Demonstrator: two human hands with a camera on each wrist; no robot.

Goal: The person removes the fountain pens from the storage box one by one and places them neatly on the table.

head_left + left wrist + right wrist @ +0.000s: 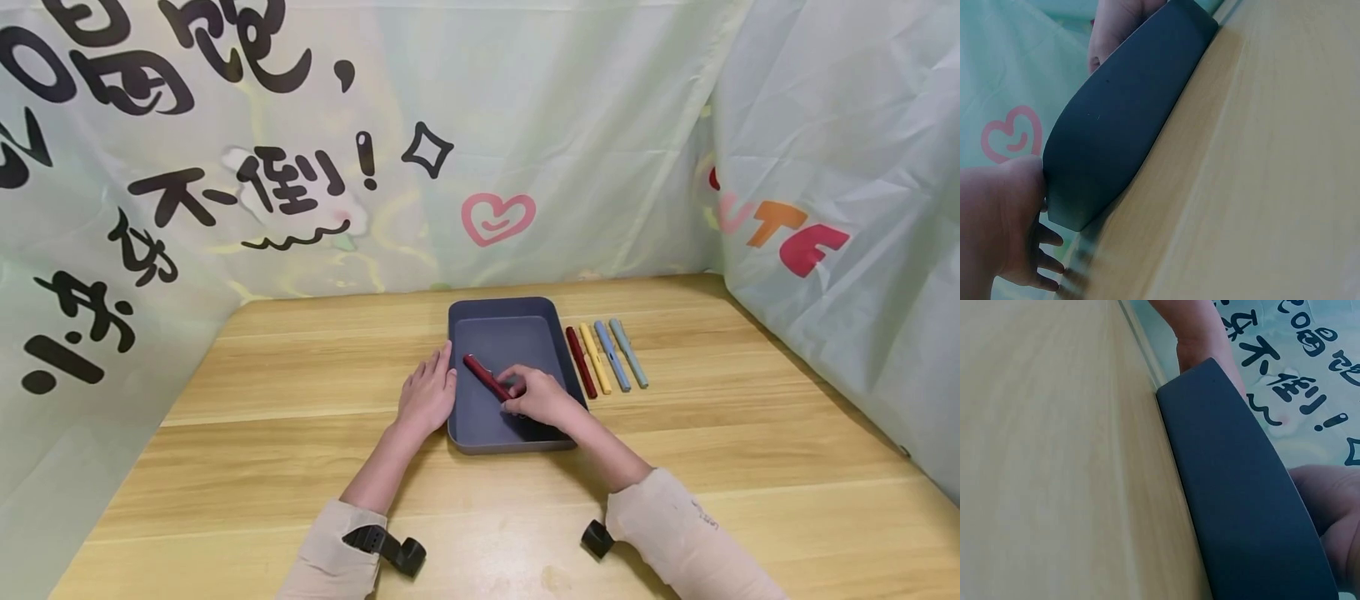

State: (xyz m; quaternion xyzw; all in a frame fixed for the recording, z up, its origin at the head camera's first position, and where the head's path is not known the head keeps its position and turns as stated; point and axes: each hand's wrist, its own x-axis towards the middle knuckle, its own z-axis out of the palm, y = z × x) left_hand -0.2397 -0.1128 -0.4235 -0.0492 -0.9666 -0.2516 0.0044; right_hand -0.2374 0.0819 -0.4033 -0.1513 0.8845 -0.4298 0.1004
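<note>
A dark blue-grey rectangular tray (501,332) lies on the wooden table. Inside it, my right hand (542,398) pinches the near end of a dark red pen (482,373), which slants away to the far left. My left hand (427,397) rests along the tray's left wall, its fingers extended. In the left wrist view the thumb of that left hand (1004,219) touches the tray wall (1116,119). The right wrist view shows the tray's near wall (1235,487), which hides the held pen and most of the right hand (1329,512).
Right of the tray, a second dark red pen (581,363), a yellow pen (596,358), a blue pen (612,357) and a grey-green pen (628,353) lie side by side. Printed cloth (600,150) hangs behind the table (285,400) and along its sides.
</note>
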